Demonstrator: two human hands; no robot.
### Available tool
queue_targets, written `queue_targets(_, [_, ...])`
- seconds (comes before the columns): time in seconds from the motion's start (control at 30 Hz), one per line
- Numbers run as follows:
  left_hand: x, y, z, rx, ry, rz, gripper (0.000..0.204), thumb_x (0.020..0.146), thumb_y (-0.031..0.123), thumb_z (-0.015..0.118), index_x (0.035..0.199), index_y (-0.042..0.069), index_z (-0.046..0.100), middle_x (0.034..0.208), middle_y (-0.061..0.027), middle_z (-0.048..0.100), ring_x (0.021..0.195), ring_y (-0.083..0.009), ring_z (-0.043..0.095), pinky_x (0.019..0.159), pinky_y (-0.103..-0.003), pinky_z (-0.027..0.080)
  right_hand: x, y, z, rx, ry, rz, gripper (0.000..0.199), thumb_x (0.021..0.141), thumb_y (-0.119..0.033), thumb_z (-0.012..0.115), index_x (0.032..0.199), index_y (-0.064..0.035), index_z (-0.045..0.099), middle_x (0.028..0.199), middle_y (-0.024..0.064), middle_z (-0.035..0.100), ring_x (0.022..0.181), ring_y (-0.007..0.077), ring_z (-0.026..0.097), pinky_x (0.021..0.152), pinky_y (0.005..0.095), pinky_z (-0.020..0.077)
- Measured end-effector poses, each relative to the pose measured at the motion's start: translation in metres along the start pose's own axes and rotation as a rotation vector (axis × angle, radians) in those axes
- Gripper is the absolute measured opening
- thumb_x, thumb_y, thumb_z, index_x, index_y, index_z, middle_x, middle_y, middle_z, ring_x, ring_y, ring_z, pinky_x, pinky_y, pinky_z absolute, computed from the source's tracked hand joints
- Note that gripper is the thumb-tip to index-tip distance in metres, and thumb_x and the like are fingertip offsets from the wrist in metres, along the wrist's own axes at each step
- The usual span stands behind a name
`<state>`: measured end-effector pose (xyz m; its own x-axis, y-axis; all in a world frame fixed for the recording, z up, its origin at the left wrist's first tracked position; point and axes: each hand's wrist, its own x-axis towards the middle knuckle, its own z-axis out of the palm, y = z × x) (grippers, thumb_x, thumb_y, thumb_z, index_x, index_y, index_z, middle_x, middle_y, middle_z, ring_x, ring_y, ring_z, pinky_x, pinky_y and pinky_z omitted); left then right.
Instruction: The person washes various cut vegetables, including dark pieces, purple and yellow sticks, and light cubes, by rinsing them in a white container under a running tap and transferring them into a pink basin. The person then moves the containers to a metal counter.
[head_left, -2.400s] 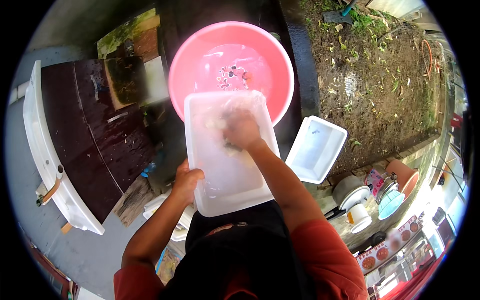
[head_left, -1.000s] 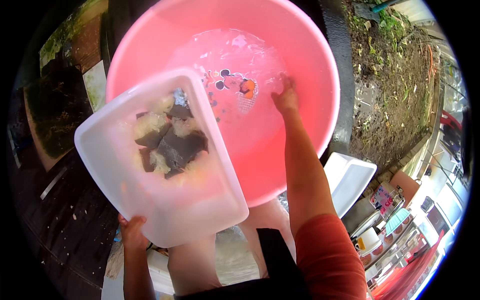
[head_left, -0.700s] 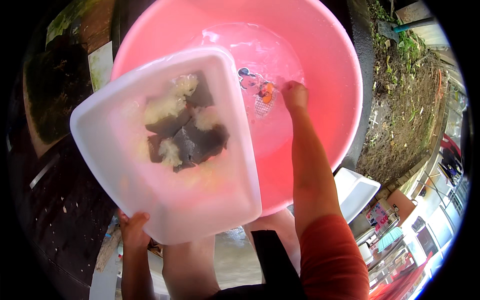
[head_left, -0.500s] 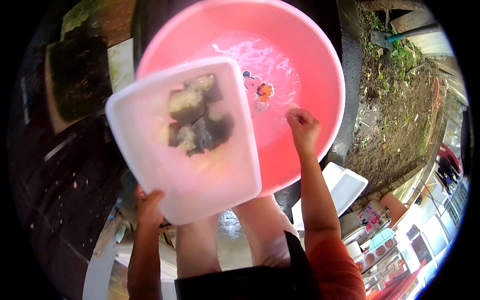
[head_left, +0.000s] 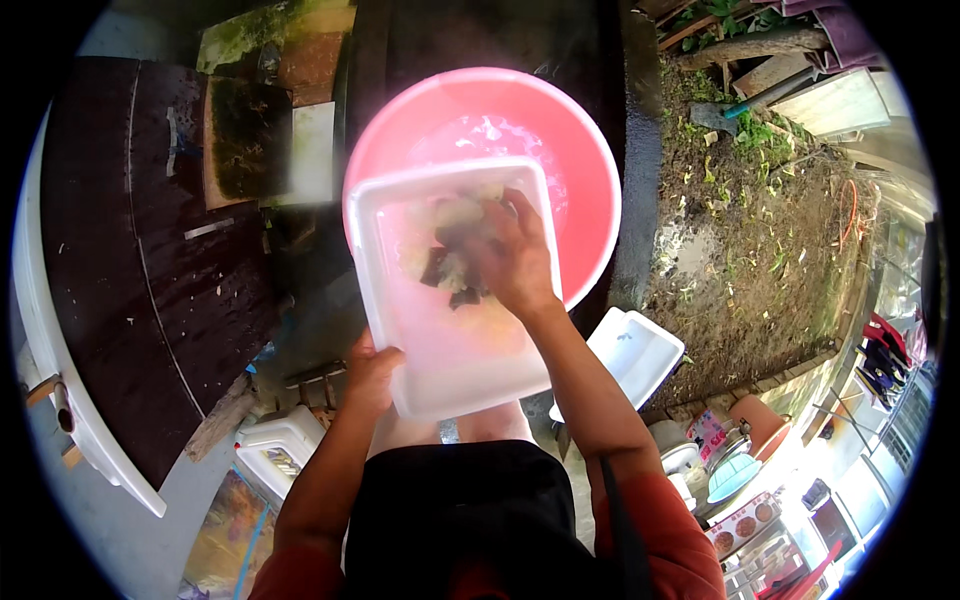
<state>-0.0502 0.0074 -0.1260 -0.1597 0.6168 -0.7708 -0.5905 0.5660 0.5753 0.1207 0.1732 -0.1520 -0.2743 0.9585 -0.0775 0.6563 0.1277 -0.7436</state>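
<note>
A white rectangular plastic tray (head_left: 455, 385) is tilted over the near part of a round pink basin (head_left: 592, 200). My left hand (head_left: 372, 372) grips the tray's near left edge, thumb on the rim. In the tray sit several wet chunks (head_left: 455, 262), dark grey-black and pale, whose kind I cannot make out. My right hand (head_left: 518, 258) reaches in from the right and lies over these chunks. Its fingers are blurred and partly hidden, so whether they pinch a chunk does not show. Shallow clear water (head_left: 490, 135) glints in the basin beyond the tray.
A second white tray (head_left: 635, 355) stands to the right of my forearm. On the left is a dark wet board (head_left: 100, 250), with a mossy panel (head_left: 250, 140) further off. Muddy ground (head_left: 760, 260) lies right of a dark kerb (head_left: 636, 160). Bowls (head_left: 733, 477) crowd the lower right.
My right hand has moved from over the basin water onto the chunks in the tray. The tray, still in my left hand, and the basin appear smaller, and more of the surroundings shows.
</note>
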Motion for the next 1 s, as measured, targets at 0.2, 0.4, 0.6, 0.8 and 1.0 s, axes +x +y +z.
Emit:
queue_targets(0.2, [-0.017,0.006,0.021,-0.043,-0.078,-0.078,0.049,0.067,-0.011,0.046,0.113,0.003,0.054,0.096,-0.0025,0.059,0.084,-0.0105,0.055,0.076,-0.025,0.044,-0.003,0.002,0.017,-0.273,0.006,0.049,0.053,0.07,-0.033,0.069,0.116,-0.0127,0.055,0.122,0.0191,0.04,0.115,0.0402,0.035,0.098,0.0457,0.0328])
queue_targets(0.4, [-0.031,0.018,0.014,0.08,-0.152,-0.104,0.049,0.067,-0.01,0.046,0.113,0.002,0.053,0.095,-0.0021,0.058,0.084,-0.0099,0.054,0.075,-0.024,0.044,-0.034,-0.002,0.006,-0.364,0.032,-0.013,0.049,0.067,-0.033,0.069,0.111,-0.0171,0.057,0.119,0.0128,0.045,0.115,0.0366,0.037,0.097,0.0497,0.0302])
queue_targets(0.6, [-0.048,0.03,0.018,0.296,-0.025,-0.19,0.045,0.066,-0.01,0.045,0.11,0.001,0.053,0.095,-0.0031,0.058,0.084,-0.0102,0.055,0.075,-0.024,0.044,-0.033,-0.038,0.027,-0.427,-0.102,-0.286,0.038,0.067,-0.036,0.065,0.101,-0.0197,0.06,0.115,0.006,0.048,0.116,0.0311,0.037,0.097,0.0611,0.0232])
queue_targets(0.8, [-0.055,0.017,0.008,0.256,-0.072,-0.127,0.045,0.067,-0.01,0.045,0.109,0.002,0.054,0.094,-0.0025,0.058,0.083,-0.0102,0.054,0.075,-0.024,0.043,-0.051,-0.018,0.005,-0.547,-0.168,-0.158,0.031,0.067,-0.034,0.063,0.093,-0.0162,0.062,0.111,0.0073,0.048,0.114,0.0343,0.036,0.094,0.0684,0.0198])
queue_targets(1.0, [-0.062,0.0,0.011,0.237,-0.095,-0.108,0.048,0.066,-0.01,0.045,0.112,0.001,0.053,0.094,-0.0015,0.056,0.083,-0.0098,0.053,0.073,-0.024,0.042,-0.068,0.0,-0.017,-0.451,-0.122,-0.17,0.03,0.068,-0.031,0.063,0.094,-0.0163,0.061,0.112,0.008,0.048,0.109,0.0349,0.038,0.089,0.0585,0.0316])
